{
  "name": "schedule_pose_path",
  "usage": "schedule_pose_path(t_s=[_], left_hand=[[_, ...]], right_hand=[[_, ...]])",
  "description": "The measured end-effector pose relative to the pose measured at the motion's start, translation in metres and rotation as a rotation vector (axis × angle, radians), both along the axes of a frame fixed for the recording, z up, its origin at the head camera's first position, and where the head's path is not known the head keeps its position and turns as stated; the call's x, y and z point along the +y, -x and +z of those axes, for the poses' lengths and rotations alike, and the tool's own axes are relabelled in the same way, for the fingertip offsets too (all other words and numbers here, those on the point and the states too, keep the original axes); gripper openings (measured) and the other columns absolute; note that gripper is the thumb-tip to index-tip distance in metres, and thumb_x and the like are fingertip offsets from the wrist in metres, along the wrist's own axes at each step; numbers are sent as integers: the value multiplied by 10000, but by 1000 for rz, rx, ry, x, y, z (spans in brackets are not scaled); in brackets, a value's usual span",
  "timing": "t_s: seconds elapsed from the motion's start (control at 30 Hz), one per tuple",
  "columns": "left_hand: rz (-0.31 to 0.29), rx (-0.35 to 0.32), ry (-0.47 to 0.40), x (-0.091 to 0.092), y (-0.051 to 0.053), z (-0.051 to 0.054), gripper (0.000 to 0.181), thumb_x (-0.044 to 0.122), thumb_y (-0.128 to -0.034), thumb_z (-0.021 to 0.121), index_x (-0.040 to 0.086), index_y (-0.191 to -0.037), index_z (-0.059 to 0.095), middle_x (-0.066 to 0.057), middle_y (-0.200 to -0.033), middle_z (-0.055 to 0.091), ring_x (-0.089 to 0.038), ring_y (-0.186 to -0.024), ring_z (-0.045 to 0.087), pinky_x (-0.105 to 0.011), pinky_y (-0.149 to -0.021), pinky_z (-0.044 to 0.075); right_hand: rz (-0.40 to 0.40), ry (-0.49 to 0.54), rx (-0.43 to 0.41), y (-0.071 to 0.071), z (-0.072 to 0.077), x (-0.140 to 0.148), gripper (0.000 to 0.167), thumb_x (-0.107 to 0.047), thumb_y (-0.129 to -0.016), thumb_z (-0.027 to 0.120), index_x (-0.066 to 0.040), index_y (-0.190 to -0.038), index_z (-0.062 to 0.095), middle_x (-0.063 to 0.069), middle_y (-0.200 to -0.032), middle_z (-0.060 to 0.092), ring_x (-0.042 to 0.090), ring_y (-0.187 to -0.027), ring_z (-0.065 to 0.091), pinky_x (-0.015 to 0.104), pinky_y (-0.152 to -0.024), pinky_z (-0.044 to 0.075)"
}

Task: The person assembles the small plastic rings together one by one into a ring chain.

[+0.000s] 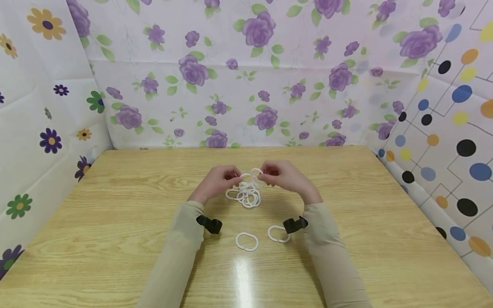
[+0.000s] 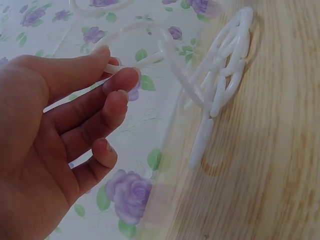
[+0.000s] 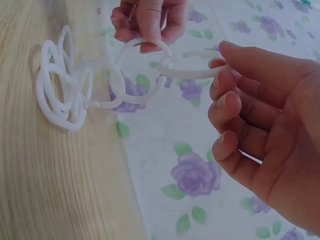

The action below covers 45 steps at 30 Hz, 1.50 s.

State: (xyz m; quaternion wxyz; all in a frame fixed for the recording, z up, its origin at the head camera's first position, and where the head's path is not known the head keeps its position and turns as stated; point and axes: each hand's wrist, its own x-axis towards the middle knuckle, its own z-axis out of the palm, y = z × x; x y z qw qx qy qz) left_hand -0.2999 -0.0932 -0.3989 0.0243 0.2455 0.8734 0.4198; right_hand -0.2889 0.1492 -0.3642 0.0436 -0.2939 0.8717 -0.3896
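My left hand (image 1: 217, 183) pinches a white plastic chain link (image 3: 137, 101) between thumb and index finger. Its oval has a gap on one side, and it hooks onto a chain of similar links (image 3: 44, 90) piled on the table. Opposite it, my right hand (image 1: 286, 177) pinches a second white link (image 3: 192, 74) at one end. In the right wrist view the two held links cross at their near ends; I cannot tell whether the second passes fully through the first. The other fingers of both hands curl loosely.
Two loose white links lie on the wooden table (image 1: 135, 231) nearer the body, one link (image 1: 236, 241) between the forearms and another link (image 1: 269, 233) by the right wrist. Flower-patterned cloth (image 1: 231, 107) stands behind the table, with patterned sheets at both sides.
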Motion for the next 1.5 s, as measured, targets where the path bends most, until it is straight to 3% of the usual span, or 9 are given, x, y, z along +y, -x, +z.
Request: schedule_pose_path(t_s=[0.17,0.5,0.93,1.27,1.5], left_hand=[[21,17,26,1,-1,0,126,210,-943,641,110,-1003,687,-81,-920,707,-154,-801,609,-265,-706,493],[22,53,20,1,-1,1,165,209,-937,652,85,-1035,697,-72,-915,700,-164,-793,581,-273,-696,468],[-7,93,-7,0,-1,0,163,185,-931,648,60,-1029,686,-48,-865,683,-147,-757,570,-255,-665,455],[-18,71,24,1,-3,5,156,210,-934,654,103,-1036,704,-58,-919,710,-156,-799,592,-270,-709,466],[-72,99,39,3,-4,7,136,195,-943,640,141,-1047,708,-53,-984,716,-170,-843,617,-287,-745,490]], right_hand=[[-42,36,-49,2,0,4,135,-218,-956,624,-90,-915,641,100,-716,655,269,-648,619,327,-623,489],[-55,73,-115,6,-6,3,173,-236,-949,636,-67,-915,631,107,-722,674,179,-632,627,323,-665,498],[-53,89,-129,8,-8,2,154,-208,-955,624,-66,-894,616,62,-702,660,180,-635,628,307,-658,488],[-41,84,-120,8,-9,3,179,-248,-958,620,-89,-876,616,35,-686,654,170,-633,619,304,-660,462],[-32,94,-139,8,-11,1,182,-237,-956,624,-61,-907,620,78,-717,659,179,-650,621,421,-720,509]])
